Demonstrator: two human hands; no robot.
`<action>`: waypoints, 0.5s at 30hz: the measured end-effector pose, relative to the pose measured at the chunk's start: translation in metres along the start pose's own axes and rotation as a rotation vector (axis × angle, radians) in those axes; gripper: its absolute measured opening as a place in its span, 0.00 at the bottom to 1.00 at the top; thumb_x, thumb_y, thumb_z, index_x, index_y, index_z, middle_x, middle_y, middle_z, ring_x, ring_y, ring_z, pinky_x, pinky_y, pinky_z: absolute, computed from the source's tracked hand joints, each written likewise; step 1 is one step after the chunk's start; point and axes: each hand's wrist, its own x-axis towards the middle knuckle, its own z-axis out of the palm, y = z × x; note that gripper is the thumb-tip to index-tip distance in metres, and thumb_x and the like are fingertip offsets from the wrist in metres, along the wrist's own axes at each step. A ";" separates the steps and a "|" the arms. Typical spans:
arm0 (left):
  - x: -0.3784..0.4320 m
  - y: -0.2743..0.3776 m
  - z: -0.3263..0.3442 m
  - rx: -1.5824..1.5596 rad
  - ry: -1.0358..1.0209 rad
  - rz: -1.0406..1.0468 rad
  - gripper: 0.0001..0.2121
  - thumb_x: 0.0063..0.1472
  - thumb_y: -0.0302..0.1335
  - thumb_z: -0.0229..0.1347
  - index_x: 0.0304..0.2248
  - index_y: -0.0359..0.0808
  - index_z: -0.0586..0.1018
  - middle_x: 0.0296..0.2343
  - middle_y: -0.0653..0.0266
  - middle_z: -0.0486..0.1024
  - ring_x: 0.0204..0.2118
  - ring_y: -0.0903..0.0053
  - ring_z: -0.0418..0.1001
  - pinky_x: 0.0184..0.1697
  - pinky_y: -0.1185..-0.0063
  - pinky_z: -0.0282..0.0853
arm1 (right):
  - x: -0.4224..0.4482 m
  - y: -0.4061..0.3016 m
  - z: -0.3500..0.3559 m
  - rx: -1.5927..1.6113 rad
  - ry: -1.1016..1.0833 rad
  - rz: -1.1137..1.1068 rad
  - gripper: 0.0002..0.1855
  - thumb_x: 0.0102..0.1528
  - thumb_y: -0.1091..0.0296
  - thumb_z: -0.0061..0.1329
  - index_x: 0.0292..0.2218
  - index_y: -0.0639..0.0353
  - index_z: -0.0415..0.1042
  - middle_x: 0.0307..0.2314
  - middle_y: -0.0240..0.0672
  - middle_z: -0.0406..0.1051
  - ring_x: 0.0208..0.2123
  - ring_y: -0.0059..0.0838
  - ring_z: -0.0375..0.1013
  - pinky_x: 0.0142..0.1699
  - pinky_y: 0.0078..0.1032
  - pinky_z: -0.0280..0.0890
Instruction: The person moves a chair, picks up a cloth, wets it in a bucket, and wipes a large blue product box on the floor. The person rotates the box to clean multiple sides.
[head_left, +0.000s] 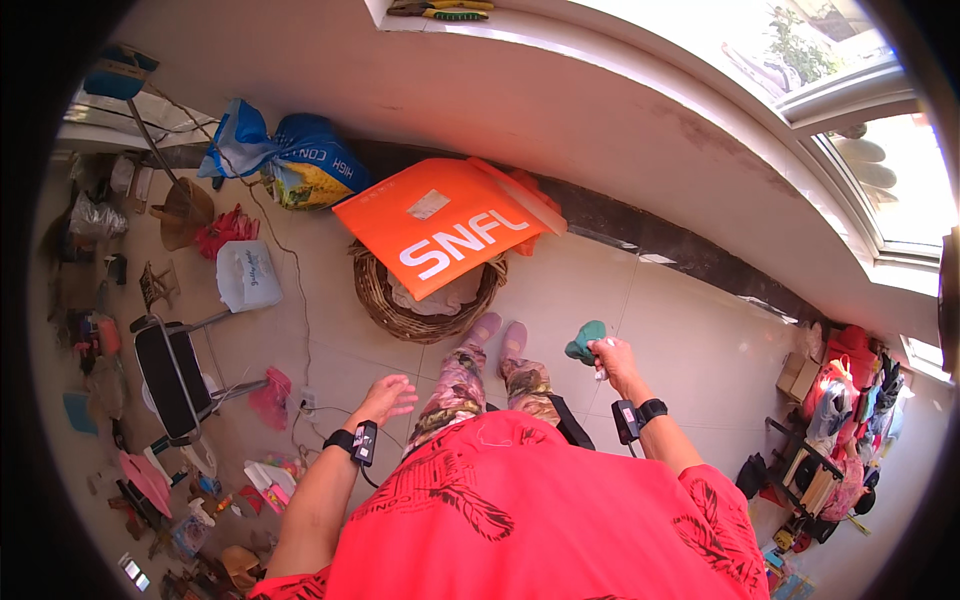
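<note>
My right hand (618, 361) is closed around a bunched green cloth (585, 343), held out over the tiled floor. Something small and white shows at that fist, too small to name. To the left of my legs, my left hand (388, 397) hangs with its fingers apart and nothing in them. In front of my feet stands a round wicker basket (386, 300) with pale cloth inside. A large orange bag (457, 225) with white lettering lies across the basket's top and hides its far part.
A blue printed sack (319, 161) leans by the wall. On the left are a black-seated metal chair (174, 382), a white paper bag (247, 276), a woven basket (180, 214) and a loose cord (298, 277). Another person (844, 487) is at the far right among piled clothes.
</note>
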 end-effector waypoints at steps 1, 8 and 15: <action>-0.010 -0.018 -0.011 -0.039 0.041 -0.026 0.21 0.65 0.35 0.52 0.53 0.34 0.64 0.45 0.53 0.71 0.47 0.62 0.72 0.48 0.66 0.72 | 0.005 0.001 0.001 -0.009 0.002 -0.007 0.08 0.51 0.71 0.54 0.22 0.57 0.68 0.13 0.27 0.64 0.13 0.18 0.61 0.18 0.19 0.56; -0.060 -0.151 -0.057 -0.078 0.235 -0.253 0.15 0.66 0.29 0.48 0.50 0.37 0.67 0.42 0.58 0.73 0.44 0.63 0.74 0.43 0.67 0.73 | 0.043 0.018 0.013 -0.194 0.078 -0.071 0.09 0.49 0.69 0.53 0.21 0.59 0.69 0.13 0.28 0.66 0.13 0.19 0.64 0.17 0.23 0.56; -0.084 -0.149 -0.052 -0.190 0.162 -0.118 0.09 0.65 0.32 0.49 0.41 0.38 0.75 0.34 0.66 0.75 0.35 0.78 0.72 0.39 0.76 0.70 | 0.053 0.020 -0.002 -0.363 0.331 -0.153 0.07 0.47 0.69 0.52 0.22 0.62 0.70 0.14 0.33 0.68 0.14 0.25 0.66 0.16 0.28 0.58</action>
